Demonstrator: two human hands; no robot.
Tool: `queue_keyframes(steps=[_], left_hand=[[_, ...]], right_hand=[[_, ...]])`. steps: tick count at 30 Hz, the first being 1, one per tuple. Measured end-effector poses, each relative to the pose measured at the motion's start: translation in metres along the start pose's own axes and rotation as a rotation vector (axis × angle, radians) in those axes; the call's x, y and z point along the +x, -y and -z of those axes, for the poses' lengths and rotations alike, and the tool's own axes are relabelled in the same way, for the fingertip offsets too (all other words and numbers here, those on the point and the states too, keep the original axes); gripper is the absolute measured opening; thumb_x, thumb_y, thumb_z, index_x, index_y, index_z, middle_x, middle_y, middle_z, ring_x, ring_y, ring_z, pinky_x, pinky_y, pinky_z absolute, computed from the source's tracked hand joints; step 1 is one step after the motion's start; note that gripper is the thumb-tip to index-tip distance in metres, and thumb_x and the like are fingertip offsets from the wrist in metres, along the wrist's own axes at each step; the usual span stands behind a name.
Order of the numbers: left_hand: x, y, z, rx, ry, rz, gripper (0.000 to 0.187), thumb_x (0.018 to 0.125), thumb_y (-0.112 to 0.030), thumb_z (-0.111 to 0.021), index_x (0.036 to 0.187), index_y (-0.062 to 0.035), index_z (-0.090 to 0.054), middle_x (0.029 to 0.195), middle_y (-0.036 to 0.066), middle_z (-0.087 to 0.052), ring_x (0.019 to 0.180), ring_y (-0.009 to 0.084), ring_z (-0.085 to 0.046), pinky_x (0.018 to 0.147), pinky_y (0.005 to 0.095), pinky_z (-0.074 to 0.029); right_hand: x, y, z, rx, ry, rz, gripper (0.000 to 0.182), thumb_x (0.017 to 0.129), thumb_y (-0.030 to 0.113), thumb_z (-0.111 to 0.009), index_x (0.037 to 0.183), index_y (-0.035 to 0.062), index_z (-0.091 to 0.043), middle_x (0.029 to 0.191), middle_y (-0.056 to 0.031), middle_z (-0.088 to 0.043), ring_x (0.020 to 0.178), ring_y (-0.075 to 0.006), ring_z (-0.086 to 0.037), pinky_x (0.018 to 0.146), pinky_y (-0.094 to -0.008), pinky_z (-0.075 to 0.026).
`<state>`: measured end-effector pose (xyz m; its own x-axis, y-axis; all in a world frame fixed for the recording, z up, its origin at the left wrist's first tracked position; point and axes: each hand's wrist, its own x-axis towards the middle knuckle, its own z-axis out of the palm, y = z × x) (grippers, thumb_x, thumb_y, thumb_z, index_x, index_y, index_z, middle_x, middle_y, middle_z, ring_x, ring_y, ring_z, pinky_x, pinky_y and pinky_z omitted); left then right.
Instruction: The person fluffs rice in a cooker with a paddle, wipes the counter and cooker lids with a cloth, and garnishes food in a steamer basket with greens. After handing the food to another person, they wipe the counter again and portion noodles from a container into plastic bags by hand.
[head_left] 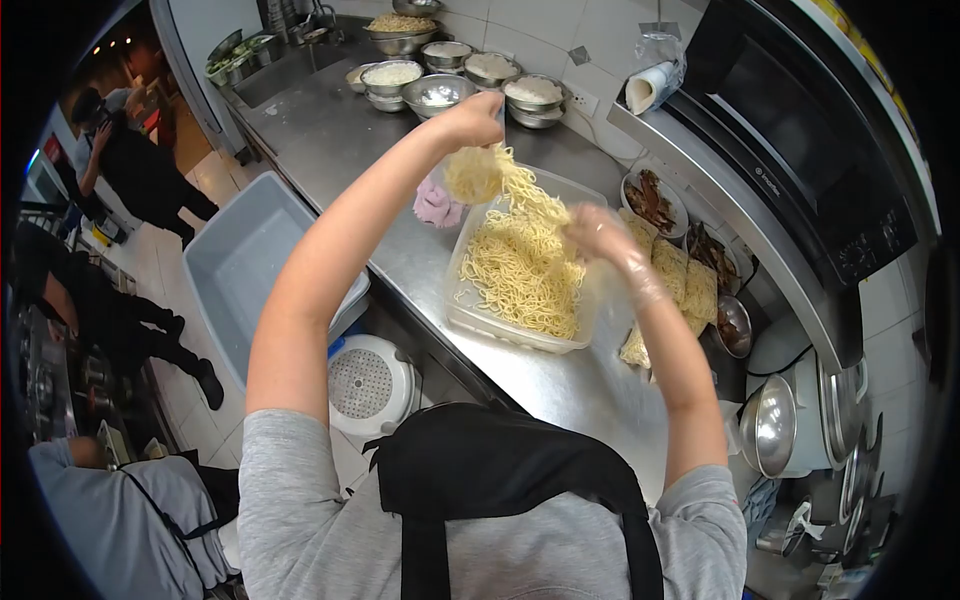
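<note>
Apron: the black apron is closest, worn over a grey shirt, likely to keep the shirt clean.
Worktop: the long shiny metal worktop runs past the person's front and carries the food.
Oven: the black oven sits up on a metal shelf, maybe to save room below.
Bin: the big grey bin is beside the worktop, on the left, close by.
Tub: the see-through tub is on the worktop right under both hands, so loose bits can drop back in.
Noodles: the yellow noodles lie heaped in the tub, and some hang above it in a long bunch, probably lifted so the strands come apart.
Bowls: metal bowls stand in a group at the back by the wall, out of the arms' way.
Blocks: flat yellow blocks lie to the right of the tub, easy to reach.
Left grip: the left grip is high up, curled and seemingly closed on the top of the hanging noodles; its fingertips are hidden.
Right grip: the right grip is lower, at the bunch's other end. It is blurry, so I cannot tell if it pinches.
Cloth: a pink cloth lies just left of the tub, perhaps handy for wiping.
</note>
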<state>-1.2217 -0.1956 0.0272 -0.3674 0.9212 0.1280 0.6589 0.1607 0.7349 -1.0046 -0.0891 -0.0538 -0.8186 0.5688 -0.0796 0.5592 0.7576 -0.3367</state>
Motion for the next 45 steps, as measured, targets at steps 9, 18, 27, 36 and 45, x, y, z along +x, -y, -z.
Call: queue_keyframes(steps=[9,18,27,36,45], left_hand=[[-0.010,-0.016,-0.012,-0.250,0.293,-0.102,0.060,0.062,0.009,-0.051,0.121,0.0049,-0.047,0.092,0.004,-0.056,0.068,0.0080,-0.049,0.058,0.0208,-0.041],[-0.025,-0.031,-0.033,-0.181,0.421,-0.175,0.074,0.064,0.009,-0.051,0.135,0.0073,-0.028,0.136,0.018,-0.039,0.120,0.0178,-0.042,0.095,0.0288,-0.038],[-0.022,-0.032,-0.032,-0.545,0.216,-0.027,0.074,0.064,0.010,-0.050,0.134,0.0103,-0.025,0.139,0.020,-0.032,0.072,0.0092,-0.050,0.062,0.0218,-0.044],[-0.014,-0.028,-0.024,-0.600,-0.037,-0.033,0.075,0.062,0.011,-0.053,0.132,0.0160,-0.024,0.112,0.022,-0.052,0.058,0.0114,-0.048,0.053,0.0235,-0.040],[-0.018,-0.014,-0.040,-0.530,0.185,-0.047,0.072,0.063,0.010,-0.052,0.131,0.0153,-0.028,0.129,0.023,-0.042,0.066,0.0097,-0.051,0.054,0.0213,-0.041]], right_hand=[[0.006,0.071,0.063,1.185,-0.293,0.481,0.015,0.079,0.007,-0.059,0.092,-0.0004,-0.060,0.084,-0.0035,-0.062,0.075,-0.0105,-0.059,0.070,-0.0247,-0.049],[0.023,0.067,0.043,-0.173,-0.033,0.147,0.030,0.074,0.007,-0.057,0.104,0.0037,-0.058,0.098,-0.0175,-0.062,0.084,-0.0337,-0.060,0.076,-0.0384,-0.048],[-0.029,0.016,0.022,0.684,-0.207,0.175,0.058,0.068,0.031,-0.073,0.115,0.0020,-0.054,0.119,-0.0216,-0.053,0.107,-0.0312,-0.054,0.086,-0.0401,-0.045],[0.010,-0.016,-0.033,0.746,0.059,-0.105,0.021,0.085,0.022,-0.057,0.092,0.0025,-0.054,0.080,-0.0082,-0.062,0.067,-0.0125,-0.059,0.059,-0.0261,-0.049],[0.004,0.048,0.104,1.068,-0.238,0.427,0.029,0.086,0.029,-0.055,0.084,-0.0005,-0.054,0.073,-0.0097,-0.058,0.063,-0.0169,-0.059,0.058,-0.0263,-0.051]])
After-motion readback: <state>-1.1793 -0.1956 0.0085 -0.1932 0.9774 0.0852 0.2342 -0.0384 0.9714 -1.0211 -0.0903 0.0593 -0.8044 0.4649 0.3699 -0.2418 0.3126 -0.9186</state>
